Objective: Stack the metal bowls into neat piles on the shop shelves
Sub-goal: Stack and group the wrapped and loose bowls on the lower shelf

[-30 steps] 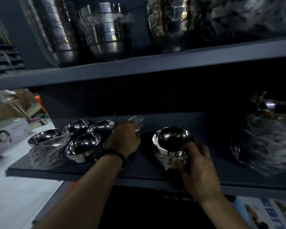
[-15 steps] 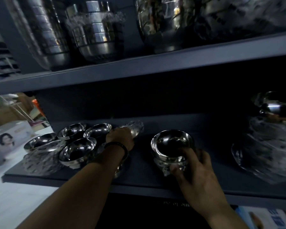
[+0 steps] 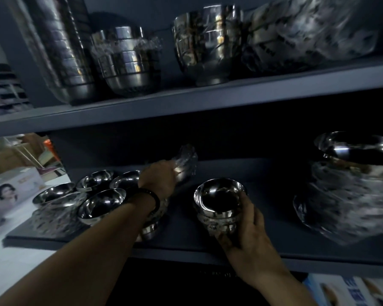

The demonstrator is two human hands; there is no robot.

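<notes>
Left grip (image 3: 158, 181) curls round plastic-wrapped bowls (image 3: 185, 164) (blurred, tilted) near back of lower shelf (image 3: 274, 235). My right grip (image 3: 245, 235) clasps the short bowl stack (image 3: 219, 202) standing mid-shelf; loose bowls (image 3: 102, 204) sit at my left.

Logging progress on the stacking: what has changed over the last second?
The left hand has tipped the plastic-wrapped bowl it grips upward. The right hand still holds the bowl stack in place; the loose bowls at the left have not moved.
</notes>
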